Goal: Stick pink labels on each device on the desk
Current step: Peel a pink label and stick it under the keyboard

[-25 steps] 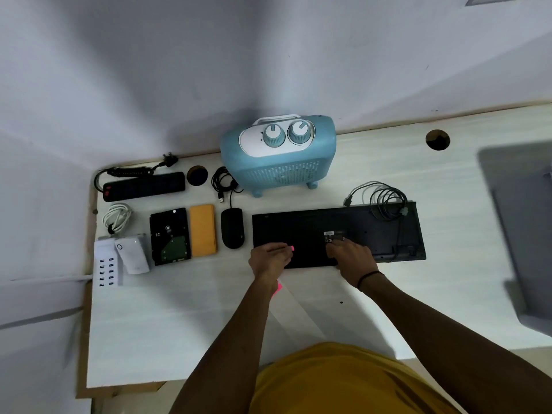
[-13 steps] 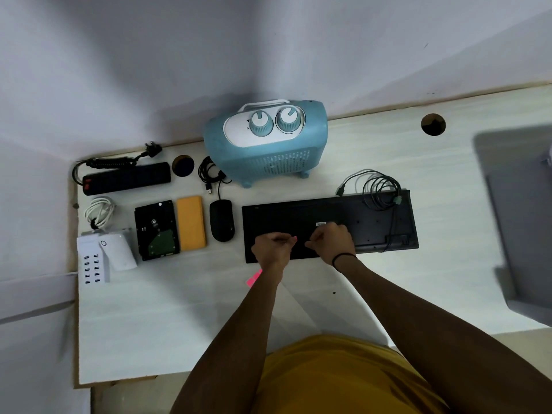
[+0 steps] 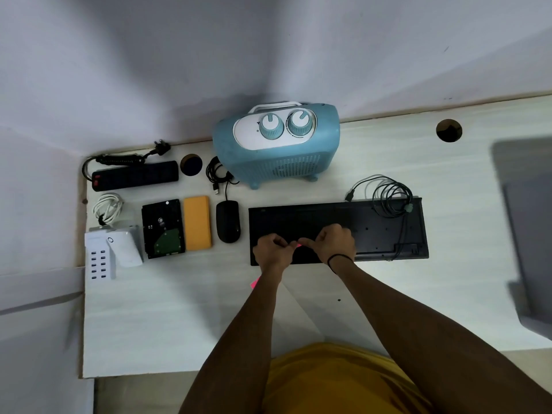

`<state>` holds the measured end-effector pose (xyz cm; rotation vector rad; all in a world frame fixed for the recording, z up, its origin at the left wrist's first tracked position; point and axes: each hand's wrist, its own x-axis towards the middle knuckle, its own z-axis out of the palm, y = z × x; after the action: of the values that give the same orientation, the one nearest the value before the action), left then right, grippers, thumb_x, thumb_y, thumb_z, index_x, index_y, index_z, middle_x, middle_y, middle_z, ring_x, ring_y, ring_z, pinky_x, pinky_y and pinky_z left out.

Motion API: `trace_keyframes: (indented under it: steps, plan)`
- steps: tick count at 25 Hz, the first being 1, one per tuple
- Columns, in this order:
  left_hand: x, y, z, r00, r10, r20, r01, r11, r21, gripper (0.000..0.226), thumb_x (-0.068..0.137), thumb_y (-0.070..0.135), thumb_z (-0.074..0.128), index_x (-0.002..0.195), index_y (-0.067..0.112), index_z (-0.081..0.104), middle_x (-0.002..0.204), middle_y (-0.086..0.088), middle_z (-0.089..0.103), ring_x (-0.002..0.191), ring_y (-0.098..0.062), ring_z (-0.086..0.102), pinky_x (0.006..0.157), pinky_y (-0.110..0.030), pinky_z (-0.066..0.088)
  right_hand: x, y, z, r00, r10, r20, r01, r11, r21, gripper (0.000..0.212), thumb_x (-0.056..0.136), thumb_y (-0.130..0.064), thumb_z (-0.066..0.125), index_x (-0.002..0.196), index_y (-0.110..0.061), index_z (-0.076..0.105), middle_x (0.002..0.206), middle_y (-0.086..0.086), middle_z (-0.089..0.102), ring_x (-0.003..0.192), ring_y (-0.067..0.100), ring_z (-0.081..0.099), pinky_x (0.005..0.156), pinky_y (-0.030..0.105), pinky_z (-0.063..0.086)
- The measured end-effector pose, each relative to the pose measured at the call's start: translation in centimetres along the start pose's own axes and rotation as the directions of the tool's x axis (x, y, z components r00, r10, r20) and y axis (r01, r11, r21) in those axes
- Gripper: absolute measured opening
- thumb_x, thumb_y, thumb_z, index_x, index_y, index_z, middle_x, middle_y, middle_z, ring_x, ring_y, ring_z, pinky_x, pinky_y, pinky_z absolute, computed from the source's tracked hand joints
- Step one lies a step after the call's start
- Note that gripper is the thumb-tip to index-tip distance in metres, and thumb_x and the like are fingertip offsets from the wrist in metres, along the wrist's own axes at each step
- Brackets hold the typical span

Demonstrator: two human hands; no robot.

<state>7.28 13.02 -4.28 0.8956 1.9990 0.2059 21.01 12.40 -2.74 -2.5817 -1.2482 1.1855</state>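
Hands meet over the black keyboard (image 3: 337,230), which lies flat and underside up on the pale, faintly grained bench (image 3: 179,318), its matte plastic back dotted with small screw holes. My left hand (image 3: 273,253) and my right hand (image 3: 333,245) each have thumb and forefinger pinched together on opposite ends of a small pink label (image 3: 296,245), a thin slip of paper stretched between the two grips just above the keyboard's near edge. Whether the label touches the keyboard yet I cannot tell. A dark band circles my right wrist.

A second scrap of pink paper (image 3: 254,283) peeks out beside my left forearm, lying on the bench. A coiled dark cable (image 3: 389,195) rests on the keyboard's far right corner.

To the left of the keyboard sit a smooth, rounded black mouse (image 3: 228,221), a flat orange rectangular power bank (image 3: 197,223) and a bare hard drive (image 3: 162,228) with a green circuit board showing, the drive and bank side by side and touching. Further left stands a white multi-port charger (image 3: 100,258) with a glossy white adapter (image 3: 127,245) against it, a looped white cable (image 3: 107,206) behind. A long black power strip (image 3: 136,175) lies along the wall. The rounded teal fan heater (image 3: 276,144), grille-fronted with two ribbed knobs, stands behind the keyboard.
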Motion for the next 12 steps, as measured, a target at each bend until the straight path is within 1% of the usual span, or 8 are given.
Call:
trace_keyframes:
  steps: [2,4,6,7,8,9,11,12]
  plan:
    - [0.0,0.4,-0.1,1.0,0.014,0.019,-0.015,0.999,0.047,0.028,0.075,0.025,0.088,0.066,0.023,0.061,0.076,-0.004,0.072,0.072,-0.022,0.073,0.066,-0.031,0.061,0.1,0.3,0.1,0.999,-0.039,0.012,0.039,0.999,0.001,0.045,0.066,-0.058,0.082,0.066,-0.015,0.066,0.061,-0.002,0.062,0.06,0.015,0.059,0.051,0.026,0.048]
    - [-0.1,0.7,-0.4,0.998,0.042,0.044,-0.046,0.995,0.094,0.021,0.08,0.017,0.08,0.072,0.022,0.062,0.085,-0.004,0.072,0.081,-0.023,0.071,0.07,-0.031,0.06,0.2,0.3,-0.1,0.998,-0.052,0.033,0.052,0.999,0.015,0.038,0.069,-0.051,0.083,0.068,-0.017,0.065,0.068,-0.001,0.065,0.066,0.017,0.06,0.057,0.026,0.048]
    - [-0.7,0.5,-0.9,0.985,0.137,0.107,-0.155,0.969,0.191,0.007,0.085,0.009,0.068,0.086,0.015,0.064,0.095,-0.006,0.071,0.085,-0.021,0.066,0.07,-0.029,0.054,0.4,0.7,-0.6,0.996,-0.066,0.06,0.061,0.995,0.076,0.027,0.073,-0.038,0.083,0.067,-0.021,0.063,0.073,0.0,0.067,0.071,0.017,0.061,0.067,0.028,0.054]
    - [-1.1,0.2,-1.2,0.963,0.213,0.165,-0.251,0.933,0.256,0.007,0.088,0.006,0.064,0.091,0.012,0.064,0.098,-0.008,0.07,0.084,-0.02,0.063,0.068,-0.028,0.052,0.3,1.1,-1.0,0.994,-0.082,0.073,0.074,0.991,0.111,0.023,0.074,-0.029,0.082,0.065,-0.023,0.062,0.07,-0.002,0.066,0.07,0.016,0.062,0.074,0.03,0.057]
    - [-1.5,-0.4,-1.3,0.928,0.286,0.24,-0.353,0.879,0.319,0.008,0.089,0.006,0.063,0.095,0.012,0.062,0.1,-0.009,0.068,0.084,-0.019,0.061,0.07,-0.029,0.052,0.4,1.5,-1.4,0.992,-0.099,0.076,0.087,0.986,0.142,0.023,0.075,-0.018,0.079,0.063,-0.023,0.061,0.064,-0.004,0.063,0.069,0.015,0.061,0.08,0.031,0.058]
    - [-2.0,-1.0,-1.3,0.885,0.344,0.314,-0.451,0.804,0.388,0.012,0.089,0.01,0.067,0.1,0.012,0.061,0.104,-0.009,0.066,0.088,-0.019,0.06,0.074,-0.031,0.054,0.5,2.2,-1.9,0.991,-0.113,0.065,0.101,0.981,0.165,0.022,0.075,-0.009,0.073,0.062,-0.022,0.062,0.06,-0.007,0.06,0.066,0.015,0.061,0.083,0.033,0.058]
    - [-3.3,-1.7,-1.0,0.802,0.417,0.428,-0.596,0.599,0.535,0.038,0.086,0.024,0.076,0.118,0.014,0.057,0.117,-0.006,0.057,0.105,-0.021,0.056,0.089,-0.035,0.053,0.3,3.9,-3.2,0.992,-0.126,-0.006,0.125,0.973,0.196,0.016,0.072,-0.002,0.068,0.068,-0.017,0.066,0.059,-0.006,0.06,0.064,0.017,0.062,0.079,0.034,0.059]
    - [-3.6,-1.9,-1.0,0.783,0.437,0.443,-0.621,0.505,0.599,0.05,0.086,0.027,0.077,0.128,0.016,0.054,0.124,-0.005,0.054,0.114,-0.023,0.052,0.096,-0.038,0.05,0.2,4.7,-3.8,0.991,-0.115,-0.075,0.128,0.97,0.208,0.012,0.071,-0.004,0.07,0.072,-0.015,0.067,0.063,-0.003,0.062,0.067,0.019,0.064,0.075,0.033,0.059]
